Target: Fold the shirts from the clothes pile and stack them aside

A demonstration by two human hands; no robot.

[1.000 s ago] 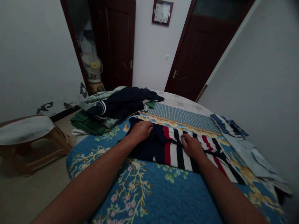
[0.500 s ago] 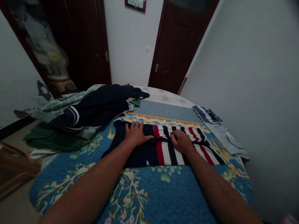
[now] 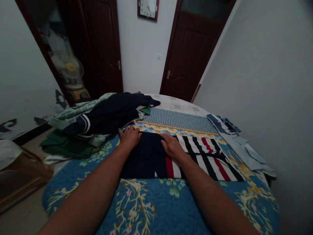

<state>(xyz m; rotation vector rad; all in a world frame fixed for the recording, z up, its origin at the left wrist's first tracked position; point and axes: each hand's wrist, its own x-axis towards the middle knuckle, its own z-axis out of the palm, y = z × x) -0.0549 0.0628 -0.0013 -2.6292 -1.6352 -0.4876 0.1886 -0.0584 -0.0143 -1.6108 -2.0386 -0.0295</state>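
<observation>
A folded navy shirt with red, white and black stripes lies across the blue floral quilted cover. At its far left corner, my left hand rests on the navy cloth with fingers spread. My right hand lies open on the far half, where navy meets the stripes, its thumb apart from the fingers. A lengthwise fold line runs through the striped part. The cloth under both palms is hidden.
A heap of clothes with a navy garment and a green garment lies at the left. Light folded clothes lie along the right edge, beside the wall. A wooden chair stands at the lower left.
My left hand has shifted left to the shirt's end, and my right hand has moved left from the stripes and opened. The shirt's slanted left end is now straighter. The view has tilted slightly.
</observation>
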